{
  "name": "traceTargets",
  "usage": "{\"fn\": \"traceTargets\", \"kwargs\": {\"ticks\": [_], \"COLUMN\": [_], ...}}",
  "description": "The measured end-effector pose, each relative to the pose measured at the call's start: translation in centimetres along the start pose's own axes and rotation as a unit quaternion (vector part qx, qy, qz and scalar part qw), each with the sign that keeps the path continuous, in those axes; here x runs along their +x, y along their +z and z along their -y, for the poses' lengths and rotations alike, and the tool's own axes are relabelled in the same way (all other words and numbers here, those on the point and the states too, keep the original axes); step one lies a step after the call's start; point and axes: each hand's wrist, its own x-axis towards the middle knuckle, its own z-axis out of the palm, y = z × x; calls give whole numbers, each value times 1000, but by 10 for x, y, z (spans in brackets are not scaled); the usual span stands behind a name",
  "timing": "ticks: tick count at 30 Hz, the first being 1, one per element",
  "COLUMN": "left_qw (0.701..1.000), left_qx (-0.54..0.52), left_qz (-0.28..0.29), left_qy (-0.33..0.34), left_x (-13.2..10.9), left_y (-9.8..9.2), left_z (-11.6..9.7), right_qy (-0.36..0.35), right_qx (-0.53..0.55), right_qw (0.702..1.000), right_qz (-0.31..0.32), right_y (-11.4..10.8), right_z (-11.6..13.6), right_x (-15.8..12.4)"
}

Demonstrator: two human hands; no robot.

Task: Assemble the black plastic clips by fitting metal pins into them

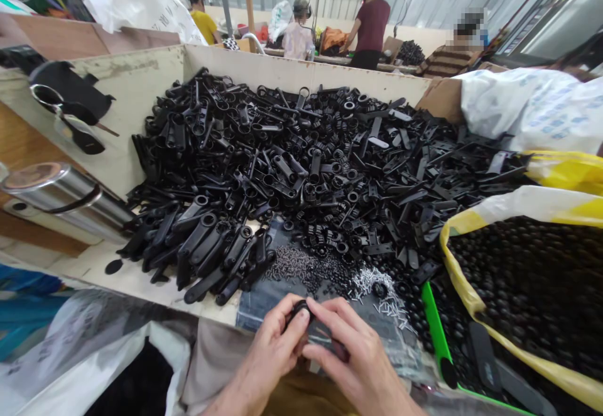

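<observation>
My left hand [276, 347] and my right hand [351, 347] meet low in the view, and their fingers pinch a small black plastic part [300, 310] with a ring-shaped end. Its lower portion is hidden by my fingers. Just beyond my hands lies a patch of grey-blue cloth [261, 303] bearing a small heap of dark screws [301, 269] and scattered silver pins [379, 291]. Farther off, a large heap of black moulded plastic parts [292, 158] fills a shallow cream-painted bin [301, 70].
To the right, a yellow-edged bag [518, 284] holds many round black pieces, beside a green strip [436, 325] and a white sack [532, 111]. A steel cylinder [59, 193] lies at left. Several people work at benches beyond the bin, including a person in a maroon shirt [372, 26].
</observation>
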Motion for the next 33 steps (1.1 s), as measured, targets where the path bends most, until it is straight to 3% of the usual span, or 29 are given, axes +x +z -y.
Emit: {"fn": "traceTargets", "kwargs": {"ticks": [2,5,7,9,11,12,15,19,24,29,33], "left_qw": [1000,989,957,906,867,865,920,975,990,994,992], "left_qx": [10,128,254,375,444,449,363,219,120,25,11], "left_qz": [4,-3,-22,-42,-72,-87,-97,-15,16,44,46], "left_qy": [18,79,137,191,215,206,115,20,-73,-100,-119], "left_x": [-1,-4,-5,-6,-7,-7,-10,-13,-17,-22,-25], "left_y": [-3,-6,-6,-7,-9,-11,-20,-28,-25,-19,-18], "left_z": [-6,-13,-15,-14,-9,-8,-7,-18,-27,-30,-30], "right_qy": [81,173,206,227,243,248,246,185,138,146,145], "right_qx": [72,164,201,234,272,285,282,226,174,182,177], "right_qw": [994,971,958,945,931,925,927,956,975,972,973], "right_qz": [21,-1,-7,-20,-30,-30,-2,9,4,28,42], "right_y": [-4,2,12,22,27,27,22,17,17,15,12], "right_z": [0,-1,-3,-5,-9,-11,-16,-16,-10,-7,-8], "right_x": [0,3,8,14,20,22,24,25,29,30,25]}}
